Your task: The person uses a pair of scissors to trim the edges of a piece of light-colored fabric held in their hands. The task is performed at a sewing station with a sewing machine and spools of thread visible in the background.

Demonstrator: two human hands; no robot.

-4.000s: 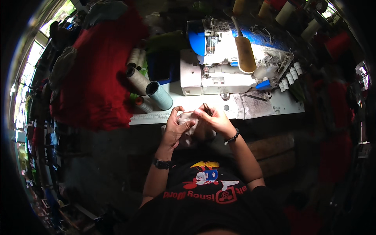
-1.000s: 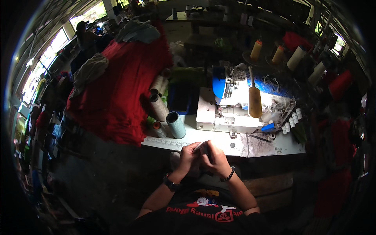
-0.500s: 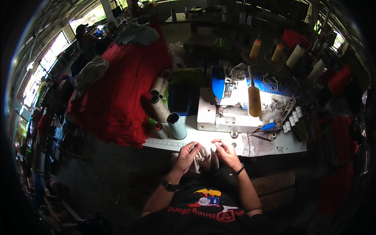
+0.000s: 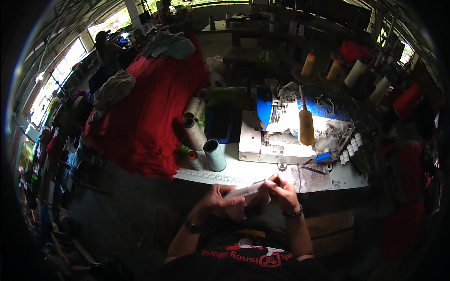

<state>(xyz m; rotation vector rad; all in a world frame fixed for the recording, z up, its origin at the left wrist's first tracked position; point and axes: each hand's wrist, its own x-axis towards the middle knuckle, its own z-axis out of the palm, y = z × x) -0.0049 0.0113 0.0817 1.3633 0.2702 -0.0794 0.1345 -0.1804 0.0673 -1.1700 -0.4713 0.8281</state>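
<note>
A pale piece of cloth (image 4: 257, 199) is stretched between my two hands at the front edge of the sewing table. My left hand (image 4: 219, 200) is closed on its left end, the thumb lying along it. At the other end my right hand (image 4: 284, 191) pinches its upper edge with the fingertips. Part of the cloth hangs down in front of my dark shirt. Just beyond my hands stands a white and blue sewing machine (image 4: 276, 152), brightly lit by a yellowish lamp (image 4: 306, 127).
A ruler strip (image 4: 206, 176) runs along the table's front left. Behind it stand a light blue thread cone (image 4: 214, 155) and several pale cones (image 4: 193, 133). A big heap of red cloth (image 4: 140, 112) lies to the left. More thread cones (image 4: 355, 73) stand at the back right.
Both hands have come down and toward me. My right hand, apart from the cloth before, now grips it, and the cloth is pulled out between the two hands.
</note>
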